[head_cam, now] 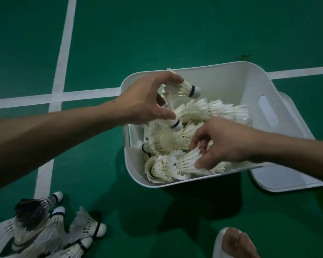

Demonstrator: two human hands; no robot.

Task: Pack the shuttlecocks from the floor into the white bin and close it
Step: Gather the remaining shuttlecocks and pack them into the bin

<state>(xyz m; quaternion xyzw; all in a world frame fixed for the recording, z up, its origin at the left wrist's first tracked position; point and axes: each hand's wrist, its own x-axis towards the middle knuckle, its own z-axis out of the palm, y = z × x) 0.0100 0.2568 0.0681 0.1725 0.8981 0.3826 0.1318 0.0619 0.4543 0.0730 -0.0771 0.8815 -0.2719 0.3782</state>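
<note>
An open white bin (229, 79) stands on the green court floor with several feather shuttlecocks (209, 110) piled inside. My left hand (145, 101) hovers over the bin's left rim, fingers curled round two shuttlecocks (186, 89) whose cork tips point right. My right hand (226, 142) reaches into the bin from the right and pinches the feathers of a shuttlecock (186, 161) near the front wall. A heap of several more shuttlecocks (43, 231) lies on the floor at the lower left.
The bin's white lid (291, 175) lies flat on the floor, partly under the bin's right side. White court lines (63, 53) cross at the left. My foot in a white slipper (235, 244) shows at the bottom right.
</note>
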